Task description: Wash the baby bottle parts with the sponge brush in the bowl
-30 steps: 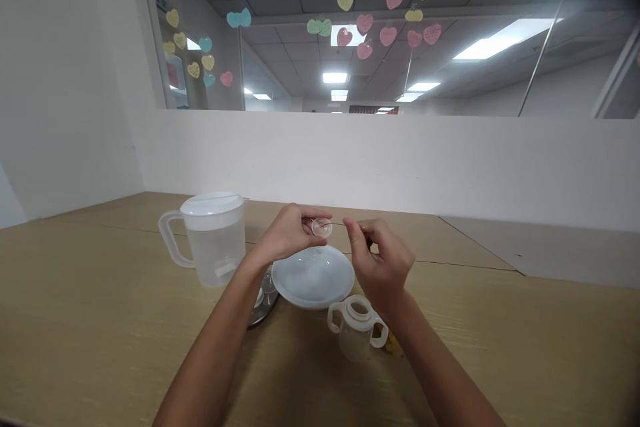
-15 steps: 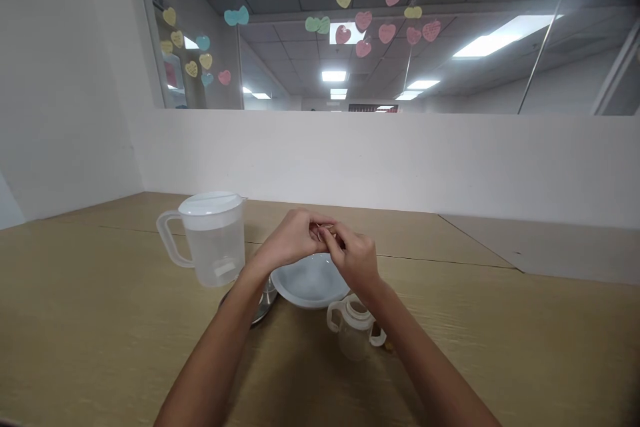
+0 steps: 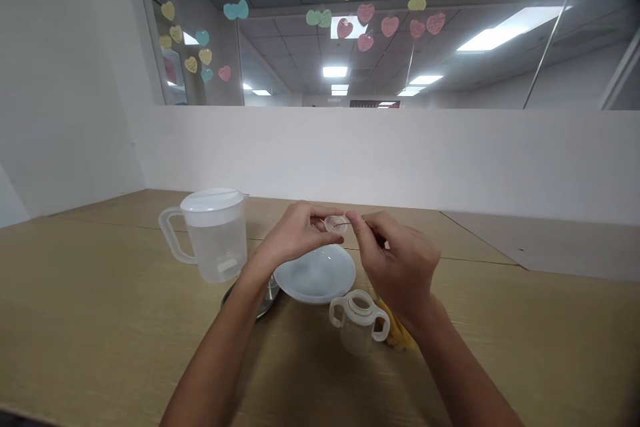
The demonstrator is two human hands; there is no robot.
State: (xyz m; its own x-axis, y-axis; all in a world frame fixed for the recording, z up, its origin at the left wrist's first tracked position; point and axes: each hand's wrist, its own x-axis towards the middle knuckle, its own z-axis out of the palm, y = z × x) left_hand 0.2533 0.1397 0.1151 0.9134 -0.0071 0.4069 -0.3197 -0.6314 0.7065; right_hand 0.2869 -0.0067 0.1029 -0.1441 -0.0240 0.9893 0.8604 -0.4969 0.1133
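Observation:
Between the thumb and fingers of my left hand [image 3: 295, 232] is a small round clear plastic piece [image 3: 337, 225], held above a white bowl [image 3: 314, 280]. My right hand [image 3: 397, 260] pinches a thin dark stick-like tool [image 3: 345, 222], whose far end reaches into the round piece; its exact kind is too small to make out. Below my hands stands a translucent two-handled cup [image 3: 357, 328], its top ring open. Beside the cup, partly behind my right wrist, lies a yellow cloth [image 3: 399, 333].
A lidded translucent pitcher [image 3: 220, 247] stands at the left of the table. A round metal tray [image 3: 269, 305] is partly hidden by my left forearm. A white wall [image 3: 350, 153] and a window with heart-shaped notes rise behind the table.
My right hand has drawn away to the right from my left hand, bringing the round piece and thin tool into sight. More of the yellow cloth and the cup now shows.

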